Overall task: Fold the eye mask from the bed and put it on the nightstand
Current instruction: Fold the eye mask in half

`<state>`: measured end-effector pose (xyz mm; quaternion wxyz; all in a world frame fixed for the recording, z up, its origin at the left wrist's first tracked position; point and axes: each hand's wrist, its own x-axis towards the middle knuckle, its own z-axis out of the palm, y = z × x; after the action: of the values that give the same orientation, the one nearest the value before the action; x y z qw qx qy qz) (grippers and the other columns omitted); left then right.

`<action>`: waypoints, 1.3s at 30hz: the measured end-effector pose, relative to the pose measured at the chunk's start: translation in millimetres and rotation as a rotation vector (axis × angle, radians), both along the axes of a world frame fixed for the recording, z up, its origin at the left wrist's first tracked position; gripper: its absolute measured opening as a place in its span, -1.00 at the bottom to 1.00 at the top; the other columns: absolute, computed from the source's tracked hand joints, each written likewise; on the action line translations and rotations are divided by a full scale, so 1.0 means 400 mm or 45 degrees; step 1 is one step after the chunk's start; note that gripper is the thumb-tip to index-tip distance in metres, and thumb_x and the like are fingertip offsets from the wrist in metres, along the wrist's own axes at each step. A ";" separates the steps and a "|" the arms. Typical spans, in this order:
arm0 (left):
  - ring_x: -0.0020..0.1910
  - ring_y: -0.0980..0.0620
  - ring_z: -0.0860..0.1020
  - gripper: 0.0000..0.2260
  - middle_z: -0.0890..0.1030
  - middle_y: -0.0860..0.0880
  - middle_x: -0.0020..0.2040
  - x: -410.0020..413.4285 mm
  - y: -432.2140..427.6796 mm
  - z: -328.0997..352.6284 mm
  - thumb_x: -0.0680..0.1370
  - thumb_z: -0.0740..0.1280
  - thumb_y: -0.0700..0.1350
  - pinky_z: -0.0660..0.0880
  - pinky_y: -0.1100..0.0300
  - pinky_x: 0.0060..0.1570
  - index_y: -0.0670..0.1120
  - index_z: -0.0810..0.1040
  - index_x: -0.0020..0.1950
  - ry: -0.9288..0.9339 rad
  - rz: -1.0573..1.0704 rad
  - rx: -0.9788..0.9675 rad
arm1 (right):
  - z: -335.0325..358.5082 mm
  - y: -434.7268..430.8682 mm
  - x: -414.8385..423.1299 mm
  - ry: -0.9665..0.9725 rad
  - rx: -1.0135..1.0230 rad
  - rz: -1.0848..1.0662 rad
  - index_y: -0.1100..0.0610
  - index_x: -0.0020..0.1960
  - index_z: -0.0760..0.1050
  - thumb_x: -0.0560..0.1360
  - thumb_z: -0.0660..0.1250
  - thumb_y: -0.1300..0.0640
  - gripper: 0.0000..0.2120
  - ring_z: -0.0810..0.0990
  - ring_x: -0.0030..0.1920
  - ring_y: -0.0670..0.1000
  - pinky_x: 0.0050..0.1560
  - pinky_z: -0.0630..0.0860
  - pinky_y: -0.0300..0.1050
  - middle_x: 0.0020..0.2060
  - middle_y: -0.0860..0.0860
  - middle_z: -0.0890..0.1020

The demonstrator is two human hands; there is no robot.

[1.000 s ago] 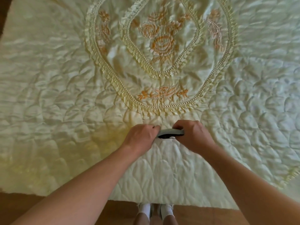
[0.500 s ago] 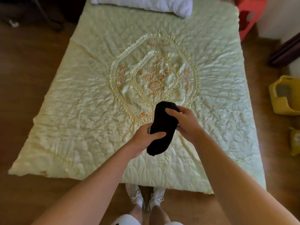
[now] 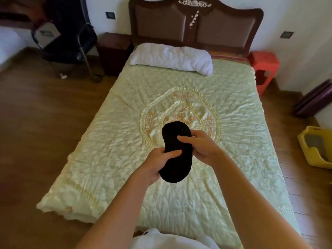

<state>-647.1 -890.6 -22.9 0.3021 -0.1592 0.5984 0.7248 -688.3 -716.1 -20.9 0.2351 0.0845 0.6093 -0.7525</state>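
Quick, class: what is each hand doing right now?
Left hand: closed, grip on the lower half of the black eye mask.
Right hand: closed, grip on the same mask's upper half.

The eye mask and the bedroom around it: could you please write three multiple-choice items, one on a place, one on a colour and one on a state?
1. Where is the eye mask?
A. held in the air over the bed
B. lying on the pillow
C. on the floor

2. What colour is the stool beside the headboard?
A. blue
B. red
C. white

3. How is the eye mask held?
A. by the left hand only
B. by the right hand only
C. by both hands

Answers: 1 A, the mask sits between the hands above the quilt; 2 B, the stool at the bed's right is red; 3 C, fingers of each hand press on the mask.
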 end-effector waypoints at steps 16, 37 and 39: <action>-0.39 -0.03 0.65 -0.87 0.67 -0.12 -0.31 -0.003 -0.016 0.055 0.53 0.38 -0.21 0.52 0.20 -0.45 -0.27 0.62 -0.01 -0.042 0.165 0.054 | 0.060 -0.040 0.086 0.802 0.457 0.035 -0.12 0.00 0.71 0.45 0.41 0.48 -0.52 0.68 0.17 -0.09 0.22 0.60 -0.13 -0.05 -0.25 0.76; -0.07 -0.12 0.69 -0.69 0.70 -0.20 0.03 0.042 -0.039 0.064 0.47 0.39 -0.14 0.64 0.05 -0.23 -0.20 0.63 0.17 -0.067 0.154 0.554 | 0.057 -0.040 0.134 0.846 0.611 0.033 0.10 -0.09 0.72 0.35 0.15 0.50 -0.53 0.51 0.28 -0.33 0.26 0.48 -0.27 0.06 -0.16 0.68; -0.16 -0.13 0.69 -0.67 0.71 -0.20 -0.05 0.044 -0.048 0.067 0.43 0.42 -0.17 0.63 0.03 -0.34 -0.22 0.59 0.18 -0.042 0.186 0.484 | 0.056 -0.041 0.141 0.818 0.459 -0.108 0.10 0.00 0.69 0.32 0.16 0.41 -0.55 0.60 0.27 -0.13 0.30 0.52 -0.14 0.08 0.02 0.73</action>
<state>-629.6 -909.7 3.8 0.2831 -0.1542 0.4328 0.8419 -631.9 -732.5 1.6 -0.0183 -0.0908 0.7707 -0.6304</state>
